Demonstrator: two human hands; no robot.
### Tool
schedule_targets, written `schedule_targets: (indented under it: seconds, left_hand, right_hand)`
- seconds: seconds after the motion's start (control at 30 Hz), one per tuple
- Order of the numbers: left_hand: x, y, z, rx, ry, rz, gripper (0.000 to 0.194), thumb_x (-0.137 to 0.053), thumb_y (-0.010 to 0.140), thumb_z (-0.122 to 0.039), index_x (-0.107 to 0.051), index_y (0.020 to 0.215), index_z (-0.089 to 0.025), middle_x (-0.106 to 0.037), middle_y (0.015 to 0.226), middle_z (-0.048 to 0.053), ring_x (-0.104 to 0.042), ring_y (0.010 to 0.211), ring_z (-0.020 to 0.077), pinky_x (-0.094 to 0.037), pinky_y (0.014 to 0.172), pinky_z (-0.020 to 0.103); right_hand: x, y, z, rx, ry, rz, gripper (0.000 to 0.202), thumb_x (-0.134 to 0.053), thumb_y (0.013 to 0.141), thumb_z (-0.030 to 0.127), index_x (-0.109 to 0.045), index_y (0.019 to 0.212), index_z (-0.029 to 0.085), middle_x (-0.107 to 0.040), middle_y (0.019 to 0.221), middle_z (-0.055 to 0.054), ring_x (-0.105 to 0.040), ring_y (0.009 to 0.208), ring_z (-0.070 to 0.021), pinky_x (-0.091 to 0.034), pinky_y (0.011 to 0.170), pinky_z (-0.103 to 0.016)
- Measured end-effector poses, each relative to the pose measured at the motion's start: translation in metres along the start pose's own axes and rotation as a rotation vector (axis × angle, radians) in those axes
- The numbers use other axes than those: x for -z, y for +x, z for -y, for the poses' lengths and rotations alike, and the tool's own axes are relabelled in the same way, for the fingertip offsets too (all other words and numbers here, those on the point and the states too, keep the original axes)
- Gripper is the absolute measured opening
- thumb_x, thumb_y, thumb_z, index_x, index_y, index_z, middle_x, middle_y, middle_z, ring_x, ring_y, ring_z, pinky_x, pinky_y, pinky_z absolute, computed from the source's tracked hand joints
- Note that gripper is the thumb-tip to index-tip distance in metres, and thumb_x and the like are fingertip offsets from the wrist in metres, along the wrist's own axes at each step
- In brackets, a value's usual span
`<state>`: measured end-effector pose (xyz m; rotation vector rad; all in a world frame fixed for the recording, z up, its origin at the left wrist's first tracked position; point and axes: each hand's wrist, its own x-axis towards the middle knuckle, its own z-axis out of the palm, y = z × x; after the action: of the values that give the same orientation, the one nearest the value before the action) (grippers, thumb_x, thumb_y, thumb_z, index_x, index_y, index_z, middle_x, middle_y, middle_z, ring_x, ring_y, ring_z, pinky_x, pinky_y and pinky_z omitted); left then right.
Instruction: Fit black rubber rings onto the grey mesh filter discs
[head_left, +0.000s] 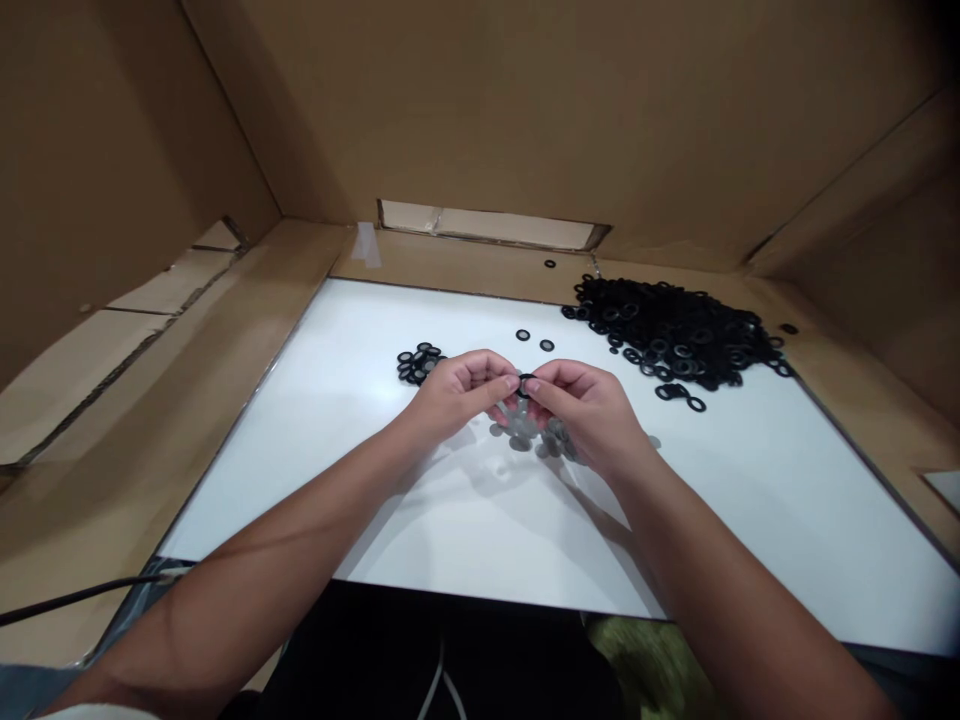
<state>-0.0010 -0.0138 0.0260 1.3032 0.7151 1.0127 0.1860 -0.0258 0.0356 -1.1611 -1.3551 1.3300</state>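
Note:
Between my two hands, above the middle of the white board, a small black ring is pinched. My left hand grips its left edge with thumb and fingers, and my right hand grips its right edge. Below the fingers lie several small grey discs, partly hidden by my hands. Left of my left hand sits a small pile of black rings with grey centres. Two more such rings, one and another, lie just beyond my hands.
A large heap of black rings covers the back right of the board. One loose ring is on the cardboard behind. Cardboard walls with slots surround the board. A black cable runs in at the lower left.

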Motion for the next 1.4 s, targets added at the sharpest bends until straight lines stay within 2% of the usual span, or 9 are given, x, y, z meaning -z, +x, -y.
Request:
schedule_targets:
  seconds: [0.2,0.37,0.57,0.77,0.87,1.0,1.13,1.23,1.4]
  left_hand:
    - [0.002,0.0035,0.003,0.023,-0.087,0.011,0.021,-0.073,0.085,-0.035,-0.067,0.084,-0.015,-0.067,0.075,0.002,-0.067,0.071,0.0134,-0.059,0.065,0.027]
    - [0.0028,0.0046,0.0046,0.025,-0.111,0.011,0.021,-0.073,0.085,-0.035,-0.066,0.083,-0.015,-0.067,0.073,0.002,-0.067,0.069,0.0129,-0.059,0.064,0.026]
    - [0.0022,0.0023,0.0025,0.019,-0.045,-0.011,0.018,-0.074,0.084,-0.031,-0.066,0.083,-0.014,-0.07,0.075,0.003,-0.067,0.069,0.0128,-0.059,0.067,0.027]
    - [0.0004,0.0005,0.0003,0.035,0.019,-0.018,0.014,-0.074,0.083,-0.026,-0.067,0.083,-0.014,-0.069,0.074,0.002,-0.067,0.07,0.012,-0.058,0.068,0.026]
    - [0.0002,0.0005,0.0015,0.027,0.037,-0.026,0.013,-0.074,0.083,-0.024,-0.065,0.082,-0.014,-0.068,0.072,0.001,-0.066,0.069,0.0113,-0.057,0.067,0.025]
    - [0.0011,0.0013,0.005,0.031,0.023,0.01,0.015,-0.073,0.083,-0.027,-0.065,0.086,-0.015,-0.069,0.076,0.002,-0.067,0.071,0.0121,-0.058,0.068,0.026]
    - [0.0021,0.0019,0.0064,0.045,-0.002,0.018,0.02,-0.074,0.083,-0.029,-0.066,0.094,-0.015,-0.07,0.082,0.003,-0.069,0.079,0.0154,-0.06,0.07,0.03]
    - [0.003,0.0027,0.0061,0.061,0.022,0.025,0.02,-0.074,0.083,-0.03,-0.066,0.093,-0.014,-0.071,0.084,0.005,-0.07,0.079,0.0158,-0.061,0.072,0.031]
    - [0.0047,0.0043,0.0066,0.033,0.036,-0.01,0.02,-0.072,0.086,-0.032,-0.067,0.093,-0.015,-0.069,0.082,0.004,-0.068,0.077,0.0149,-0.06,0.07,0.03]
  right_hand:
    - [-0.0001,-0.0004,0.0012,-0.011,0.117,0.032,0.017,-0.08,0.078,0.035,-0.071,0.078,0.021,-0.067,0.066,0.002,-0.059,0.057,-0.0101,-0.051,0.056,-0.023]
    - [-0.0025,-0.0001,0.0017,-0.016,0.115,0.031,0.017,-0.079,0.078,0.036,-0.071,0.078,0.02,-0.065,0.065,0.002,-0.058,0.056,-0.0103,-0.05,0.054,-0.023]
    - [-0.0044,-0.0008,0.0003,0.02,-0.027,-0.048,0.019,-0.076,0.08,0.033,-0.065,0.074,0.02,-0.063,0.062,0.002,-0.055,0.054,-0.0099,-0.045,0.051,-0.022]
    - [-0.006,-0.0032,0.0033,0.056,-0.255,-0.154,0.02,-0.072,0.079,0.031,-0.058,0.071,0.02,-0.058,0.06,0.003,-0.046,0.05,-0.0087,-0.034,0.046,-0.022]
    - [-0.0064,-0.0045,0.0037,0.069,-0.308,-0.165,0.021,-0.072,0.077,0.03,-0.056,0.069,0.02,-0.055,0.059,0.004,-0.043,0.051,-0.008,-0.032,0.046,-0.022]
    - [-0.0048,-0.004,0.0018,0.043,-0.251,-0.128,0.02,-0.073,0.079,0.03,-0.058,0.07,0.019,-0.059,0.058,0.003,-0.048,0.05,-0.0091,-0.035,0.046,-0.022]
    - [-0.0035,-0.0009,-0.0002,0.033,-0.101,-0.09,0.022,-0.077,0.079,0.035,-0.064,0.071,0.019,-0.064,0.059,0.002,-0.053,0.051,-0.0095,-0.041,0.048,-0.022]
    - [-0.0031,0.0006,-0.0012,0.028,-0.007,-0.081,0.024,-0.08,0.078,0.039,-0.068,0.073,0.019,-0.065,0.06,0.001,-0.056,0.053,-0.0096,-0.046,0.051,-0.022]
    - [-0.0011,0.0015,-0.0019,0.008,-0.004,-0.022,0.025,-0.079,0.078,0.038,-0.063,0.074,0.02,-0.064,0.064,0.002,-0.059,0.058,-0.0111,-0.049,0.054,-0.022]
